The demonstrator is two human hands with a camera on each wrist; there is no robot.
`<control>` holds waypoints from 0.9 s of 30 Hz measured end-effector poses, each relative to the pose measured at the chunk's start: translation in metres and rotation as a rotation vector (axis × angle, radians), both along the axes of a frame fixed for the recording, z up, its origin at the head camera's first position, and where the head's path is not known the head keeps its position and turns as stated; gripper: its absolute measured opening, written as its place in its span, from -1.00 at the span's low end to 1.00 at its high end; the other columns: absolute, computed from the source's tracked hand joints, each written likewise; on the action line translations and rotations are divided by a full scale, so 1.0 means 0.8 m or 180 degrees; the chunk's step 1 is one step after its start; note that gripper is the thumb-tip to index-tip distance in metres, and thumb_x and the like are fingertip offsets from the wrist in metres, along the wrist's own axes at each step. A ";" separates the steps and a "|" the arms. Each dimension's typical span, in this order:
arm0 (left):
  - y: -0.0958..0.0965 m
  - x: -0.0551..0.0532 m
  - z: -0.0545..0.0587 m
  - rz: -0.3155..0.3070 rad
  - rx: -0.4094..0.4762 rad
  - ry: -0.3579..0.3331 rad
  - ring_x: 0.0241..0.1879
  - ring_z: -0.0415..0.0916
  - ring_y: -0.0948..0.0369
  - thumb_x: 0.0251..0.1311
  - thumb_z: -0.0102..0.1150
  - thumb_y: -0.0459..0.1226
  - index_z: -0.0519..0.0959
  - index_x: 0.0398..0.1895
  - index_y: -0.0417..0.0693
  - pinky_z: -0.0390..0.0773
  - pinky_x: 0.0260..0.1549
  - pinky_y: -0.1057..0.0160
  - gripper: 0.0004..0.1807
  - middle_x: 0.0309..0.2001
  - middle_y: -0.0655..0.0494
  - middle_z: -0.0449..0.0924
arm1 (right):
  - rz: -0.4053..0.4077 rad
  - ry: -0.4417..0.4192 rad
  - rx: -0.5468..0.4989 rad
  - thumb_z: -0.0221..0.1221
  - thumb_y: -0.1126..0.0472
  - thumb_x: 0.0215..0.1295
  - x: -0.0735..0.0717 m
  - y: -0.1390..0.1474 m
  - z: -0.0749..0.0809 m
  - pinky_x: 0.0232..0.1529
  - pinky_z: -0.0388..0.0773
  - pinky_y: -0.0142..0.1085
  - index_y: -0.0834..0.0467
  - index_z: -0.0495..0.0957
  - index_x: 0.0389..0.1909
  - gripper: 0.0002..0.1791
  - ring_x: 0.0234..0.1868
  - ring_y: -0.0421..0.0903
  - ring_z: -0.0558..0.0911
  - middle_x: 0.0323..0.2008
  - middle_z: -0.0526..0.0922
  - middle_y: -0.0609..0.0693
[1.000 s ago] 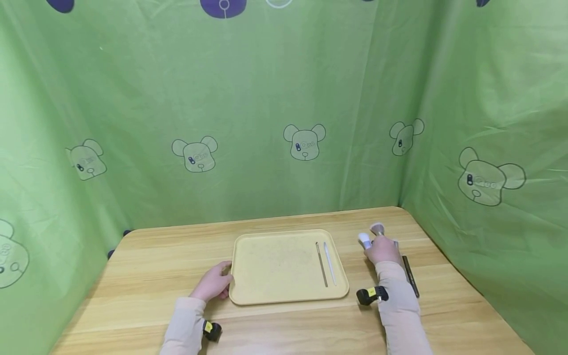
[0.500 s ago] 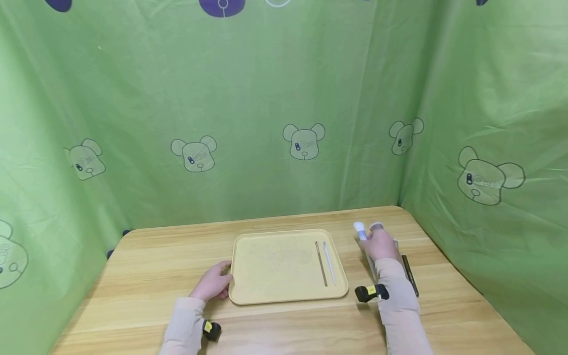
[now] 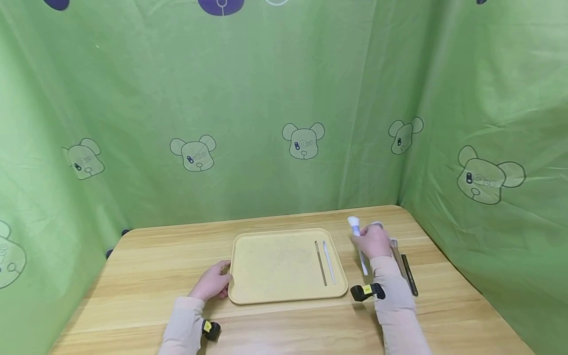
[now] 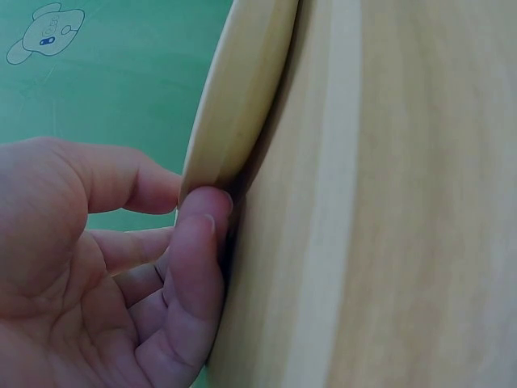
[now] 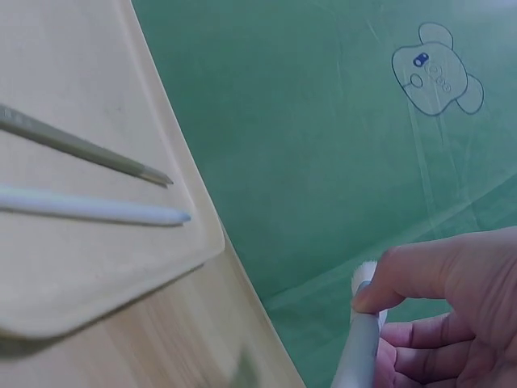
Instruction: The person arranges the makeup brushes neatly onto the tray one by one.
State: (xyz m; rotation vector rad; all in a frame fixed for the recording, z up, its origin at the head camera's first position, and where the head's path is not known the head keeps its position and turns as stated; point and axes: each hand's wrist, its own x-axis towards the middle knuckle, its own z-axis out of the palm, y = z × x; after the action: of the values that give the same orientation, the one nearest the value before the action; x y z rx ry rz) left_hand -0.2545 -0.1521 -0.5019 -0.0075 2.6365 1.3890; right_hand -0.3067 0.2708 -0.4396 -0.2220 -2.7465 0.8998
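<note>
My right hand (image 3: 374, 242) pinches a white makeup brush (image 3: 363, 261) with fluffy white bristles, to the right of the tray. In the right wrist view, thumb and fingers hold that brush's pale handle (image 5: 359, 356). At the tray's left edge, my left hand (image 3: 213, 282) grips the rim of the yellow tray (image 3: 275, 298); in the left wrist view its fingers curl under the rim (image 4: 234, 113). Inside the tray, near its right side, lie a thin brown brush (image 3: 321, 264) and a slim white brush (image 3: 329, 261), side by side.
Right of my right hand, a brown-handled brush (image 3: 399, 259) and a black stick-like tool (image 3: 410, 276) lie on the wooden table (image 3: 284, 330). Another brush head (image 3: 377, 224) shows just beyond the hand. Green curtains (image 3: 248, 98) hang behind and on both sides.
My right hand has shifted slightly left, bringing the white makeup brush away from the other brushes and closer to the tray. The left hand stays on the tray's rim.
</note>
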 end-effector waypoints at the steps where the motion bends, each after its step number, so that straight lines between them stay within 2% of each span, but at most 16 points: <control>1: 0.000 0.000 0.000 -0.0004 -0.0005 0.0000 -0.69 0.41 0.24 0.19 0.00 -0.38 0.26 0.39 -0.29 0.56 -0.67 0.33 -0.37 -0.62 0.04 0.49 | 0.0014 0.0036 0.0029 0.30 0.13 0.05 -0.001 -0.002 0.000 -0.40 0.50 -0.16 0.34 0.58 -0.43 -0.70 -0.40 0.08 0.57 -0.41 0.61 0.23; 5: 0.001 0.001 0.000 -0.0003 -0.0003 -0.0011 -0.68 0.41 0.23 0.19 0.01 -0.37 0.25 0.39 -0.30 0.56 -0.66 0.32 -0.36 -0.62 0.03 0.49 | 0.0080 0.0182 0.0118 0.27 0.16 0.03 -0.004 -0.011 0.000 -0.35 0.54 -0.11 0.34 0.59 -0.46 -0.73 -0.40 0.09 0.56 -0.46 0.62 0.22; 8: 0.001 0.001 0.001 -0.0001 -0.0009 -0.0018 -0.68 0.42 0.23 0.19 0.01 -0.37 0.25 0.40 -0.30 0.56 -0.66 0.32 -0.36 -0.61 0.03 0.49 | 0.0130 0.0194 0.0140 0.26 0.16 0.03 -0.005 -0.019 0.002 -0.44 0.50 -0.20 0.32 0.58 -0.47 -0.75 -0.45 0.05 0.55 -0.51 0.63 0.17; 14: 0.000 0.000 0.002 0.0002 -0.0026 -0.0018 -0.67 0.43 0.23 0.20 0.00 -0.37 0.26 0.40 -0.26 0.56 -0.66 0.32 -0.37 -0.60 0.02 0.50 | 0.0185 0.0077 0.0033 0.27 0.16 0.05 -0.005 -0.041 0.005 -0.54 0.38 -0.33 0.27 0.54 -0.51 -0.77 -0.52 -0.03 0.49 -0.56 0.58 0.11; 27: 0.001 0.000 0.002 0.0003 -0.0015 -0.0043 -0.68 0.41 0.23 0.19 0.00 -0.38 0.23 0.41 -0.29 0.55 -0.66 0.33 -0.35 -0.61 0.03 0.49 | 0.0251 -0.0093 -0.0261 0.28 0.22 0.02 -0.002 -0.096 0.006 -0.54 0.49 -0.34 0.28 0.53 -0.50 -0.81 -0.52 -0.06 0.51 -0.53 0.58 0.10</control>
State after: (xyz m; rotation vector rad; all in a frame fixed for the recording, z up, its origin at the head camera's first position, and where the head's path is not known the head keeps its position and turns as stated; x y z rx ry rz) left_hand -0.2544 -0.1513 -0.5007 -0.0189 2.6290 1.3783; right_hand -0.3082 0.1940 -0.4351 -0.1435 -2.7654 1.0388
